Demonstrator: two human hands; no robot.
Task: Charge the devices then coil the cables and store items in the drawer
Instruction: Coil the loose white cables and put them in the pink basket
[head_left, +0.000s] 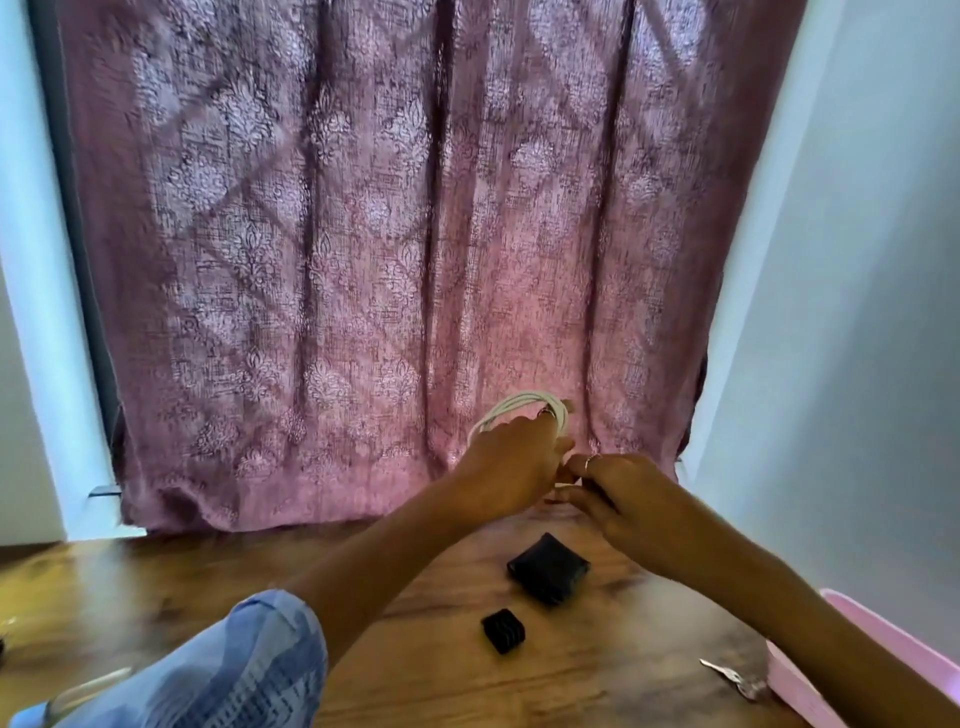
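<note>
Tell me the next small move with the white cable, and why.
Probably tuck the loose end round the loops. The left hand holds the white cable already coiled, and the right hand pinches something beside it, likely the end; that part is hidden.

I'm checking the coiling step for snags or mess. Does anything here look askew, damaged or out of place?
Nothing stands out. The left hand holds the white cable in neat loops, while the right hand pinches its end. Two black items lie on the wooden table, intact. The frame is slightly blurred, so fine damage cannot be ruled out.
</note>
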